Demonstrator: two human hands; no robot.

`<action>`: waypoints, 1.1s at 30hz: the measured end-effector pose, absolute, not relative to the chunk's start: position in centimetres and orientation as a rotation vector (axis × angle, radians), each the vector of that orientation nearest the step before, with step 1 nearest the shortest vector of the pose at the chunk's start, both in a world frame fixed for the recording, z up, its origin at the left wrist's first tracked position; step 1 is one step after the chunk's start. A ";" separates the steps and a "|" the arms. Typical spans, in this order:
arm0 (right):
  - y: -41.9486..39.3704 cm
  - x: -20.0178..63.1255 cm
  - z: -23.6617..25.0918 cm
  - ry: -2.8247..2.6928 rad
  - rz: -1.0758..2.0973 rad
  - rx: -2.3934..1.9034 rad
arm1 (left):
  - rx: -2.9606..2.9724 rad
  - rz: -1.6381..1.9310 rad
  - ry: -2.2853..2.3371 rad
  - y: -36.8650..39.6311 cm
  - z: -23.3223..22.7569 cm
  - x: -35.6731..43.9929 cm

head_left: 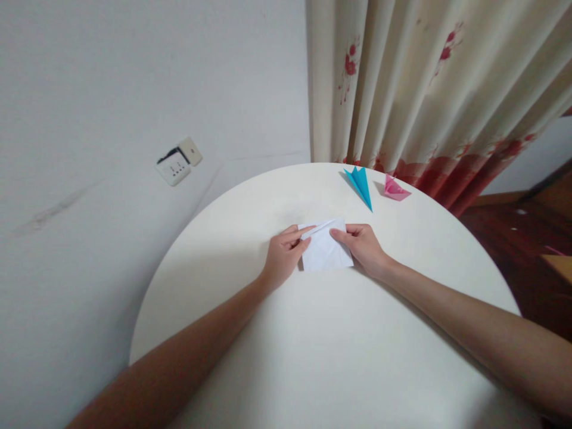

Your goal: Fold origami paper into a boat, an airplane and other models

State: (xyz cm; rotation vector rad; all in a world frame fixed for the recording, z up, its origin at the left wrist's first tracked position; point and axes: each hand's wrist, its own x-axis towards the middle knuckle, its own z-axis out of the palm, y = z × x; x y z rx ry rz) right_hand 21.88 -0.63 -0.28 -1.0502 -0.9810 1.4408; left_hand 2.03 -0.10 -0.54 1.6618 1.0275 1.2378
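Observation:
A folded sheet of white paper is held between my two hands, just above or on the round white table; I cannot tell which. My left hand pinches its left edge, thumb on the near face and index finger along the upper fold. At the opposite edge, my right hand grips the paper with the thumb on top and the other fingers behind. A slanting crease runs near the sheet's top. Fingers behind the paper are partly hidden.
A blue paper plane and a pink folded paper boat lie at the table's far edge. Behind them hangs a cream curtain with red flowers. The wall on the left carries a socket beside a switch plate.

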 end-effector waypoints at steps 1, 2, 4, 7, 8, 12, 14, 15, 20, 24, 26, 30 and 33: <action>-0.6 21.9 -0.3 -0.979 1.445 -1.045 | 1.684 1.215 1.027 -0.1 -0.5 2.0; -0.6 21.9 -0.3 -0.977 1.447 -1.038 | 1.702 1.189 1.015 -0.2 -0.5 1.9; -0.6 21.9 -0.3 -0.970 1.453 -1.027 | 1.722 1.136 0.973 -0.3 -0.3 1.8; -0.7 22.0 -0.3 -0.970 1.442 -1.038 | 1.763 1.092 0.941 -0.4 -0.1 1.6; -0.7 22.0 -0.3 -0.976 1.440 -1.043 | 1.783 1.086 0.950 -0.4 -0.1 1.5; -0.6 22.0 -0.4 -1.012 1.469 -1.041 | 1.824 1.093 1.071 -0.4 -0.4 1.6; -0.6 22.0 -0.4 -1.026 1.485 -1.040 | 1.827 1.104 1.123 -0.3 -0.7 1.7; -0.5 21.9 -0.5 -1.031 1.486 -1.040 | 1.830 1.107 1.142 -0.2 -0.9 1.7; -0.5 21.9 -0.5 -1.054 1.463 -1.039 | 1.858 1.108 1.152 0.0 -1.4 1.7; -0.6 21.9 -0.5 -1.035 1.403 -1.042 | 1.874 1.083 1.127 -0.1 -1.0 1.6; -0.6 21.9 -0.5 -1.040 1.363 -1.061 | 1.878 1.081 1.119 -0.2 -0.7 1.7; -0.8 21.8 -0.1 -1.134 1.321 -1.127 | 1.820 1.174 0.963 0.0 -0.1 1.9; -1.2 21.7 0.3 -1.228 1.365 -1.139 | 1.694 1.211 0.896 0.2 0.1 2.0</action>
